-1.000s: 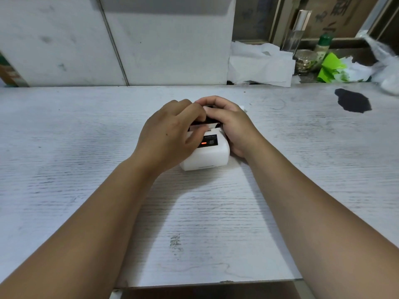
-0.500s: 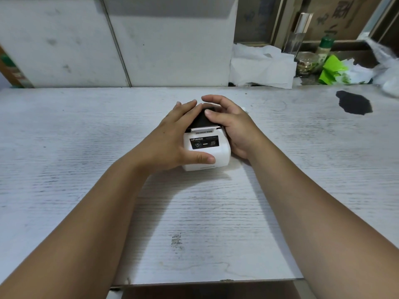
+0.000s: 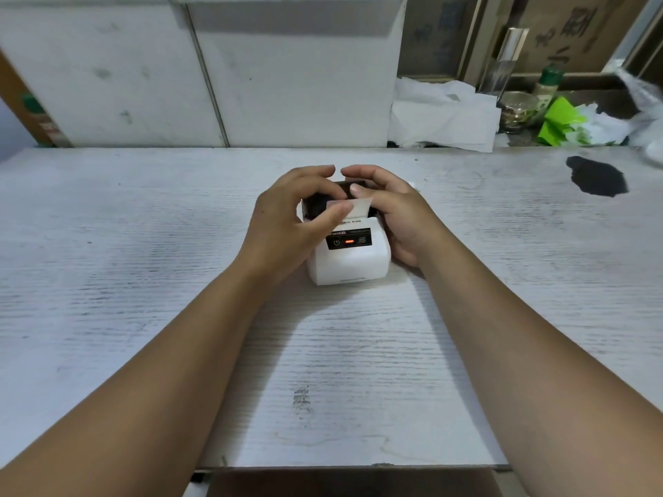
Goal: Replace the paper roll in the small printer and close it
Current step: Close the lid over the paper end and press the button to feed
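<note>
The printer (image 3: 349, 252) sits on the desk (image 3: 143, 263) in front of you, about mid-desk, its lid (image 3: 323, 206) raised behind the control strip, where a red light (image 3: 349, 241) glows. A short tongue of paper (image 3: 353, 206) stands up out of the slot just behind that strip.

Watch that tongue: if you press the lid down while the paper is skewed or has slipped back inside, it would likely jam or fail to feed, and the lid may not latch. An uneven push on one side could also leave it half shut, or tip the light printer on the smooth desk.

Your left hand (image 3: 290, 224) curls over the printer's left side, thumb on the paper's left edge and fingers arched over the lid; it looks to be pinching the paper. Your right hand (image 3: 398, 217) cups the printer's right side, thumb at the lid's top edge, fingers loosely bent, steadying rather than clenched. Both forearms reach straight in from the near desk edge.
</note>
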`<state>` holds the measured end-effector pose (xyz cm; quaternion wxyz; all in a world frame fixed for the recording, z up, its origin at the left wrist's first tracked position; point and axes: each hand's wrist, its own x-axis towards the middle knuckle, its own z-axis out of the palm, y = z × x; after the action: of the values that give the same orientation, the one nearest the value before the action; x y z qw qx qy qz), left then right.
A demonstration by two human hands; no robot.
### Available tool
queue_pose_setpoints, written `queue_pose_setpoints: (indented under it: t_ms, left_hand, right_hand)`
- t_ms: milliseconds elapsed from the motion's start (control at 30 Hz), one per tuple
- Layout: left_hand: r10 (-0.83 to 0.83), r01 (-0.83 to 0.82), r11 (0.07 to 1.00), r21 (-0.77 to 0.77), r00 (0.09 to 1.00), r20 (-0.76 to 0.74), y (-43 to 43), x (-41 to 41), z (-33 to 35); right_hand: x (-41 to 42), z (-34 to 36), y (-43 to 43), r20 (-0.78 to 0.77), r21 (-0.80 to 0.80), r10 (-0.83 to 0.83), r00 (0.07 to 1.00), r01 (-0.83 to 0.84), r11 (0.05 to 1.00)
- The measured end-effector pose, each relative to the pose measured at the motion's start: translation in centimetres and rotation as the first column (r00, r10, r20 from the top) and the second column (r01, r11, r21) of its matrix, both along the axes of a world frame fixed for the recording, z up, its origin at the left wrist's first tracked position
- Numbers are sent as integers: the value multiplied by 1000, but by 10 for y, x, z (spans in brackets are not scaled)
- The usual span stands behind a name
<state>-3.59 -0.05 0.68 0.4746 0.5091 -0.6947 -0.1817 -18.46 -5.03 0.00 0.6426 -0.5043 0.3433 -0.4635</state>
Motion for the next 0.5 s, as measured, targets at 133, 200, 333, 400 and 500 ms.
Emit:
queue_pose_setpoints:
  t_ms: [133, 200, 333, 400, 500]
  left_hand:
    - [122, -90, 982, -166, 972, 200, 0, -5, -3]
    - [131, -103, 985, -140, 969, 211, -1, -5, -1]
    - [137, -112, 987, -117, 960, 243, 0, -6, 0]
    - [123, -93, 987, -128, 958, 259, 0, -5, 0]
    - [103, -63, 987, -149, 955, 277, 0, -3, -1]
  right_hand:
    - [0, 0, -1, 3, 19, -37, 999, 37, 999]
    - [-1, 0, -1, -6, 7, -40, 999, 41, 999]
    - [-1, 0, -2, -13, -10, -21, 1000, 21, 1000]
    - [-1, -1, -2, -15, -11, -16, 1000, 16, 1000]
    - [-1, -1, -2, -15, -20, 6, 1000, -6, 1000]
